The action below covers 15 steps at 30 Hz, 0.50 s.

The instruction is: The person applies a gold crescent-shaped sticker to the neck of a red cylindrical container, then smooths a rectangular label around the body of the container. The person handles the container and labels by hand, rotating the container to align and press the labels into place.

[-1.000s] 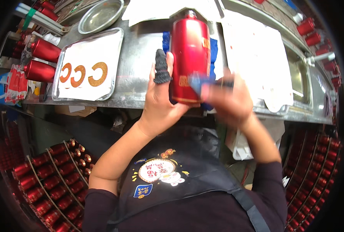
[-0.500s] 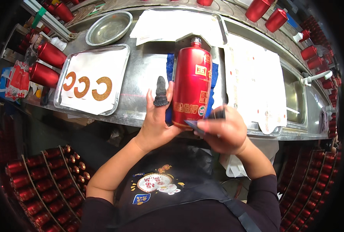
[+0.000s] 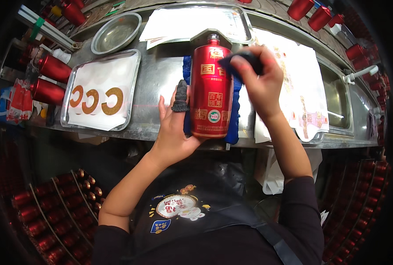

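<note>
A glossy red bottle (image 3: 211, 88) with gold lettering and a round green-and-white mark lies on its back, neck pointing away from me. Beneath it is blue cloth padding (image 3: 235, 99) that shows at both sides. My left hand (image 3: 175, 132) steadies the bottle, thumb at its base and fingers stretched along its left side; a dark knitted finger cover (image 3: 181, 96) is on one finger. In my right hand (image 3: 265, 81) is a dark blue flat piece (image 3: 231, 66), pinched against the upper right of the bottle near the large gold characters. Its exact kind is hard to make out.
At the left, a metal tray (image 3: 134, 88) carries white paper with several gold C-shaped decals (image 3: 112, 101). Behind it stands a metal bowl (image 3: 116, 33). Printed transfer sheets (image 3: 293, 88) lie right, beside a sink (image 3: 340, 99). More red bottles (image 3: 50, 90) surround the bench; racks (image 3: 57, 212) stand below.
My right hand has moved from the bottle's base up to its upper right with the blue piece. The bottle's printed front now faces more squarely up; my left hand stays beside it.
</note>
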### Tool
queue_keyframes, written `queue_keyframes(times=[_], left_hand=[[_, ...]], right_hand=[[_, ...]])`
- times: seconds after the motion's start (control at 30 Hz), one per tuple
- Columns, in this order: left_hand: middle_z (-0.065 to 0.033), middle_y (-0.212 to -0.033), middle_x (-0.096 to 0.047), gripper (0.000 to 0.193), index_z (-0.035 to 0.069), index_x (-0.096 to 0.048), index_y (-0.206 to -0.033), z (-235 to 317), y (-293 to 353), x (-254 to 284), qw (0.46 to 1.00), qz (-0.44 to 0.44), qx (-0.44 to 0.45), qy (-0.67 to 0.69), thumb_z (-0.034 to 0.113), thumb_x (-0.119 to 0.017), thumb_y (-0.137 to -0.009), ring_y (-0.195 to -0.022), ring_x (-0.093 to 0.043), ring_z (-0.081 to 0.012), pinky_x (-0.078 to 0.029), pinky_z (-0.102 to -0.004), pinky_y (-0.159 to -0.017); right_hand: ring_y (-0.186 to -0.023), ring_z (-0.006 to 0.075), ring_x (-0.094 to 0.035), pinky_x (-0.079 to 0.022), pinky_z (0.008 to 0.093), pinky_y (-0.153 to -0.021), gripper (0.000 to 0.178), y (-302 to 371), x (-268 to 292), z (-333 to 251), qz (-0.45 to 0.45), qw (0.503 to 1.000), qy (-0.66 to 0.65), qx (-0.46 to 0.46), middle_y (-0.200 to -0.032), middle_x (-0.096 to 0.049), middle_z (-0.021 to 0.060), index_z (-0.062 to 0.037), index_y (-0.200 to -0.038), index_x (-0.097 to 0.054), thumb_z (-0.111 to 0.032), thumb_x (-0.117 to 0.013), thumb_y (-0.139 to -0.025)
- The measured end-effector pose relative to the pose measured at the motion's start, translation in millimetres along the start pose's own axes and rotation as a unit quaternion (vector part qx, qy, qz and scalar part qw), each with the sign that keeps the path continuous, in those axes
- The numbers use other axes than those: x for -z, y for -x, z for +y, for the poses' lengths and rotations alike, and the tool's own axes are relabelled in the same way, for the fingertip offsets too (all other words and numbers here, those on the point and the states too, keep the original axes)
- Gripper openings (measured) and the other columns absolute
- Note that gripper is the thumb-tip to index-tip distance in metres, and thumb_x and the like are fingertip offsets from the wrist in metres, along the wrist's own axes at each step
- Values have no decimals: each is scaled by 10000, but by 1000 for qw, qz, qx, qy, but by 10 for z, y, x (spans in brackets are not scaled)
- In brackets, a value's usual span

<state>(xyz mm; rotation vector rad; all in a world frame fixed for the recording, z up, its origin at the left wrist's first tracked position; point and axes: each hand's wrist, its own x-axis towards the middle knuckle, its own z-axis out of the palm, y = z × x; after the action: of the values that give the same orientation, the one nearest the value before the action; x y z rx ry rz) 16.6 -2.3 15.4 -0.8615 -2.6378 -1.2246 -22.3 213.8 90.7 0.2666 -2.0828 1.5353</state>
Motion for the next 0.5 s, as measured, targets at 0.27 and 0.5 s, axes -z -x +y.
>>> queue_keyframes(times=[0.27, 0.5], left_hand=[[-184, -1511, -451, 1020, 35, -304, -1536, 152, -83, 5, 998, 20, -65, 6, 307, -859, -725, -1434, -377, -371, -46, -677, -1175], [-216, -1578, -346, 1163, 16, -245, -1555, -72, -12, 11, 997, -16, -33, -72, 490, -868, -695, -1490, -252, -424, -15, -719, -1135]], right_hand=[[-760, 172, -625, -517, 288, -695, 310, 1184, 236, 97, -104, 987, 48, 113, -868, -648, 75, -50, -1010, -674, 6, -831, -749], [-743, 64, -574, -478, 218, -654, 159, 1179, 49, 142, 150, 961, -58, -226, -847, -641, 15, -26, -954, -607, -107, -741, -927]])
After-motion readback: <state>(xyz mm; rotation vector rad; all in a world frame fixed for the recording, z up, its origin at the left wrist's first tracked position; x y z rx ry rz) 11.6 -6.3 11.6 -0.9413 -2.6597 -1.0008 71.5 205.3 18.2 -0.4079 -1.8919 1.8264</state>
